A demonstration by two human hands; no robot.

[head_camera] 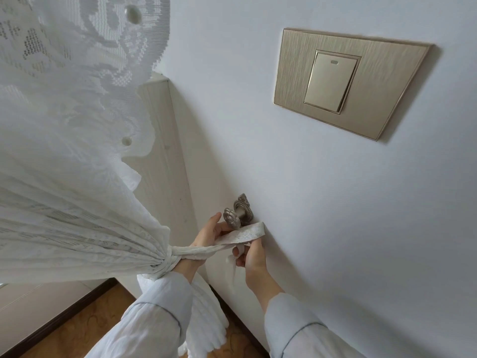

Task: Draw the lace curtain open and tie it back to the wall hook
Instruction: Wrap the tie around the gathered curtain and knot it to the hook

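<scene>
Both hands (232,244) pinching tieback (240,237) under hook (236,214)

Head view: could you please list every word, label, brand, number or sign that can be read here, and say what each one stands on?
None: no readable text shows anywhere in this view.
Light switch: brushed gold plate, plain; only a small pale indicator mark near the rocker's top, not a letter or number.
Wall hook: ornamental relief only, no marking.
Lace curtain and tie-back band: woven patterns, no words.
</scene>
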